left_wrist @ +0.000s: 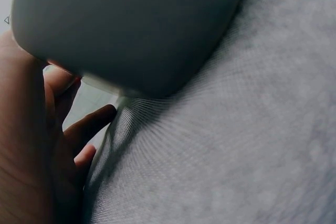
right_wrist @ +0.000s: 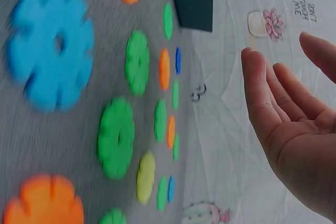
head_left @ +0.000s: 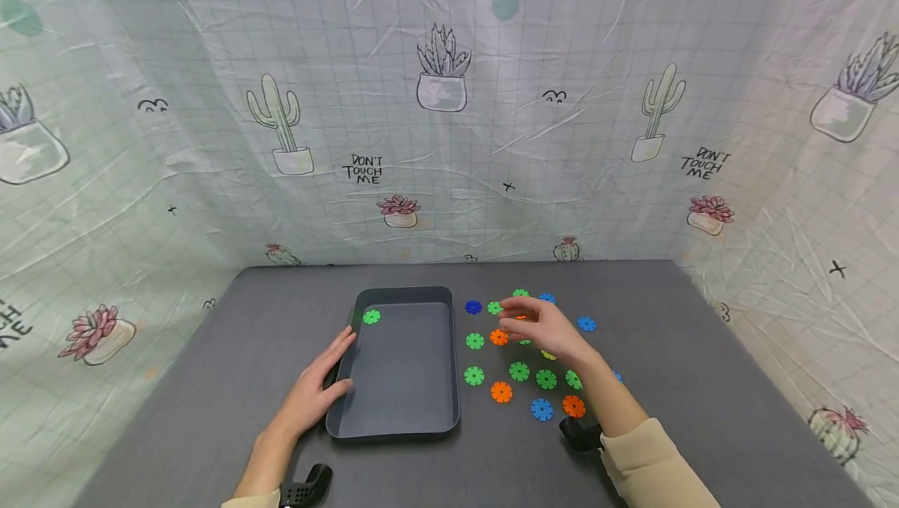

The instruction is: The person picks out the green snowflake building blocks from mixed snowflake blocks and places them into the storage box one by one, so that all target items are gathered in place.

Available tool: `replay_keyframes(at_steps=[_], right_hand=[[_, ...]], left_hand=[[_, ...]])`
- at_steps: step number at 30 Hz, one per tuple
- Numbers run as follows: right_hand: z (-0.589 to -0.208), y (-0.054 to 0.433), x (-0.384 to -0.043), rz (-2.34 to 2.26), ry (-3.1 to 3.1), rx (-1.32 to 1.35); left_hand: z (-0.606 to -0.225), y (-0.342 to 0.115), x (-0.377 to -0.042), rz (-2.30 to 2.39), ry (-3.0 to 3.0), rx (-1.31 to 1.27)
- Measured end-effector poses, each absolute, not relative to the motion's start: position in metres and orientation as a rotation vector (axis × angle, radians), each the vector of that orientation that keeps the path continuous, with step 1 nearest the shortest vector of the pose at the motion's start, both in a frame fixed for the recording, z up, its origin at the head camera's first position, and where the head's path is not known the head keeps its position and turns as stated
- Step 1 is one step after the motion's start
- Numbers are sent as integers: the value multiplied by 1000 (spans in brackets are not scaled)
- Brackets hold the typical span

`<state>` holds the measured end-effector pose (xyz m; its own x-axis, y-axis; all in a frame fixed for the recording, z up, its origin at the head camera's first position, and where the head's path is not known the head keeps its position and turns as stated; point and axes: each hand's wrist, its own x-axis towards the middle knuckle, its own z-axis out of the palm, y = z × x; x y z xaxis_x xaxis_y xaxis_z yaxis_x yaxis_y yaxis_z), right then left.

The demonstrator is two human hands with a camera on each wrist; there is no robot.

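Note:
A dark grey rectangular tray (head_left: 393, 438) lies on the table with one green notched disc (head_left: 371, 317) inside, near its far left corner. My left hand (head_left: 312, 391) rests against the tray's left side, fingers extended along the rim and thumb at the edge. In the left wrist view, the tray's dark wall (left_wrist: 131, 30) covers part of that hand. Over the spread of discs to the right hovers my right hand (head_left: 537, 326). Its thumb and fingers stand apart with nothing between them in the right wrist view, above an orange disc (head_left: 499, 337) and a green disc (head_left: 495, 308).
Several flat notched discs lie scattered right of the tray, among them a dark blue disc (head_left: 474, 307), a light blue disc (head_left: 541, 410) and a yellow disc (right_wrist: 146, 178). A patterned curtain (head_left: 463, 141) hangs behind the grey table (head_left: 232, 383).

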<state>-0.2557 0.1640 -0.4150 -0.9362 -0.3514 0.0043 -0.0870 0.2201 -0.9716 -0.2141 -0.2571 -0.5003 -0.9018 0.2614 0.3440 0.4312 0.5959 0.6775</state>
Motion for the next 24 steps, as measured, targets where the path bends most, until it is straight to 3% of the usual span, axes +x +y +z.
replay_keyframes(at_steps=[24], right_hand=[[-422,237,-230,-1633,2408,-391]], left_hand=[[-500,-257,-213,-1184,-2603,-595]])
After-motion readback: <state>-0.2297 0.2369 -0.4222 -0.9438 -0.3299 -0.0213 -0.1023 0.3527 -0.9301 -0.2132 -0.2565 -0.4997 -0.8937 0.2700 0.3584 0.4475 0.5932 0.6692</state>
